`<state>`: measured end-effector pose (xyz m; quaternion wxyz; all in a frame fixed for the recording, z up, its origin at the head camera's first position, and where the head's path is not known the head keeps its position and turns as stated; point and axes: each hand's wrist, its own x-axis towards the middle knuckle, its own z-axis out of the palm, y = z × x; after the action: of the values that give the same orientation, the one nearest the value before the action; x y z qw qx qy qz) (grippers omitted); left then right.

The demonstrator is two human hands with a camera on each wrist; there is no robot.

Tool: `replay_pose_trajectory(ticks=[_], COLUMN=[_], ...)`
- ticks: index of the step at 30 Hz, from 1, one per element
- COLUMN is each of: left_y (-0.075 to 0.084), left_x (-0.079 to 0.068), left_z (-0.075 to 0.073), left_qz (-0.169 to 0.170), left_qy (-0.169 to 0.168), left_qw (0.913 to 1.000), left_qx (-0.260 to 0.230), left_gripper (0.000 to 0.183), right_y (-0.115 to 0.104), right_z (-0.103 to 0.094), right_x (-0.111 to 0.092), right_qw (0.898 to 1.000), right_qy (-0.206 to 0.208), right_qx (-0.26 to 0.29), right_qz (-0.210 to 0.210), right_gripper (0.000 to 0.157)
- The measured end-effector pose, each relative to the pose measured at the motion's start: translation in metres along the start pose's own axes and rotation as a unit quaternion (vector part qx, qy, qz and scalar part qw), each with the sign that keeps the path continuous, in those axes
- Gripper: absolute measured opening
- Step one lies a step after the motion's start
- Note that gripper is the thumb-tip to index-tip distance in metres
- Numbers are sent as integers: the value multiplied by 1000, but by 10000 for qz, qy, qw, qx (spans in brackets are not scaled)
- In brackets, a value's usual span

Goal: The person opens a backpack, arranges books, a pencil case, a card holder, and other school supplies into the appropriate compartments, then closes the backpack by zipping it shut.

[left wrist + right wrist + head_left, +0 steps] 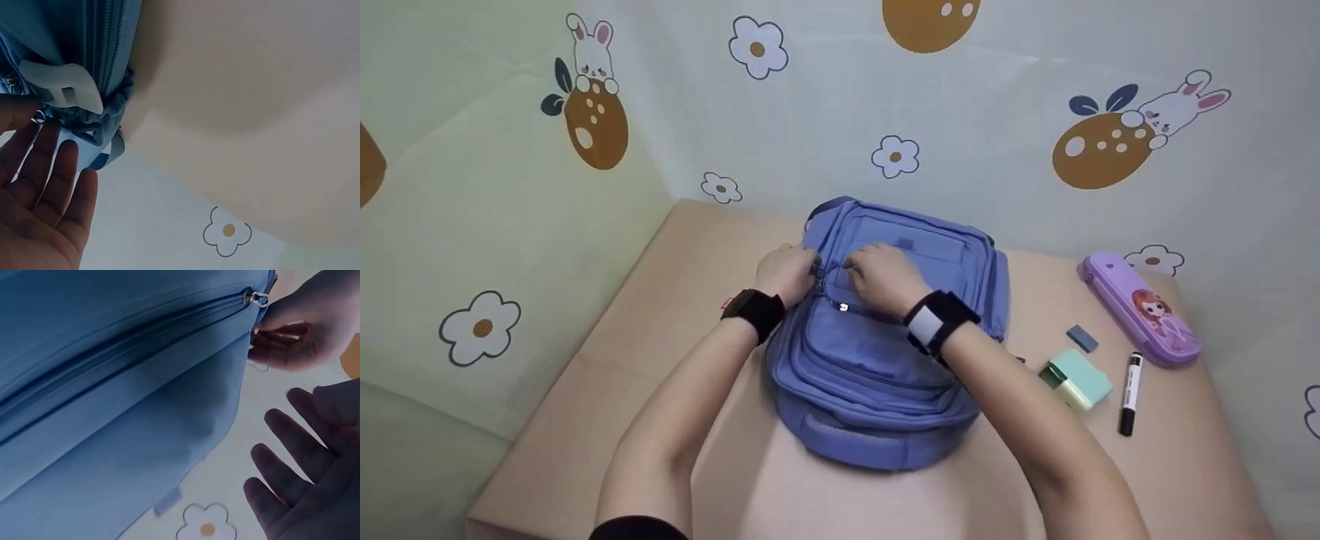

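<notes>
A blue backpack (877, 341) lies on the table, its front pockets facing up. At its left side my left hand (786, 274) pinches a small metal zipper pull (38, 116) between thumb and fingertips, the other fingers extended. A pale plastic buckle (64, 87) hangs close by in the left wrist view. Over the front pocket my right hand (887, 277) hovers with loosely bent fingers, and in the right wrist view nothing shows between them. Another zipper pull (257, 298) sits at the end of a pocket zipper, near the left hand.
Right of the backpack lie a purple pencil case (1144, 311), a dark grey eraser-like block (1082, 338), a mint green box-like item (1084, 375) and a white marker with black ends (1131, 394). Behind the table (652, 315) hangs a patterned cloth (825, 112).
</notes>
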<state>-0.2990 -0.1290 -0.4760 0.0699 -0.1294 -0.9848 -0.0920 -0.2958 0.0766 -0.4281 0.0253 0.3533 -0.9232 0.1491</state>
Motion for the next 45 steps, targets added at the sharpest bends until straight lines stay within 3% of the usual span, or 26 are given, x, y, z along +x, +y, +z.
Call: replay_pose_trajectory(ticks=[6,14,25,30,36,45], left_y=[0,-4,-4,-5,-5,-6], left_x=[0,-6,-11,-23,-47,-77], left_z=[6,4,-2,-6,-17,-20], left_qz=[176,472,538,795,1104,972], left_qy=[213,282,282,195,-29,50], left_qw=[9995,9976,9978,9961,9931,9950], left_qx=[142,423,260,323,382,-213], left_gripper=[9,14,12,10,15,12], right_y=[-14,-5,-2,-3,-4,-5], right_z=[20,36,41,43,44,44], right_x=[25,34,34,33,33,33], right_qw=[9983,9913,9902,9894,9885,9878], right_qy=[-460,-1271,-1360,-1423,-1486,-1542], right_qx=[-248,-150,-190,-255,-260,-211], right_qz=[-246,-322,-258,-166,-116,-50], right_gripper=[29,44,44,45,44,45])
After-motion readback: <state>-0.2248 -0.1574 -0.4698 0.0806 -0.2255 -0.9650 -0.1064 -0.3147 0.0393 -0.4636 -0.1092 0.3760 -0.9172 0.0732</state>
